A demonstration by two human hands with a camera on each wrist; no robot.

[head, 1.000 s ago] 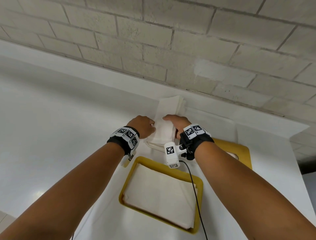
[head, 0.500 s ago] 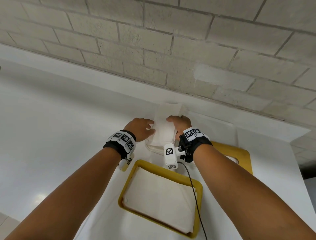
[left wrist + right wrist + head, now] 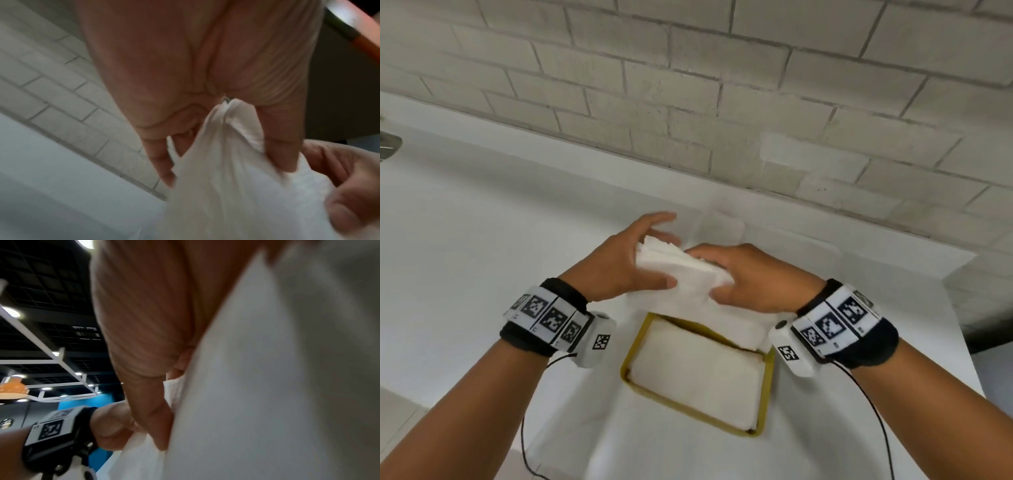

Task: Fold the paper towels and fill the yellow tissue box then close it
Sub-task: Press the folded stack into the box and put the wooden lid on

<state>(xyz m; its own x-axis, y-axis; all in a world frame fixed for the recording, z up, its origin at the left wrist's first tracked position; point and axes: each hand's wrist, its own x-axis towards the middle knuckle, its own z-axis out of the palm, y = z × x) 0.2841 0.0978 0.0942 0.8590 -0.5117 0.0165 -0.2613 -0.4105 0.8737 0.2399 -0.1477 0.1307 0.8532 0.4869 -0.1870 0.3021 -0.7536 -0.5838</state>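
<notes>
Left hand & right hand both gripped paper towels, held above yellow box w/ towels inside, on counter

Folded towel stack now lifted off the counter, between both hands, above the yellow box.

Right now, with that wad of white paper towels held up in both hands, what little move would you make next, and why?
Probably lower the folded stack of white paper towels toward the open yellow tissue box. The left hand and the right hand both grip it, lifted off the white counter just beyond the box, which lies open with white towels already inside.
</notes>
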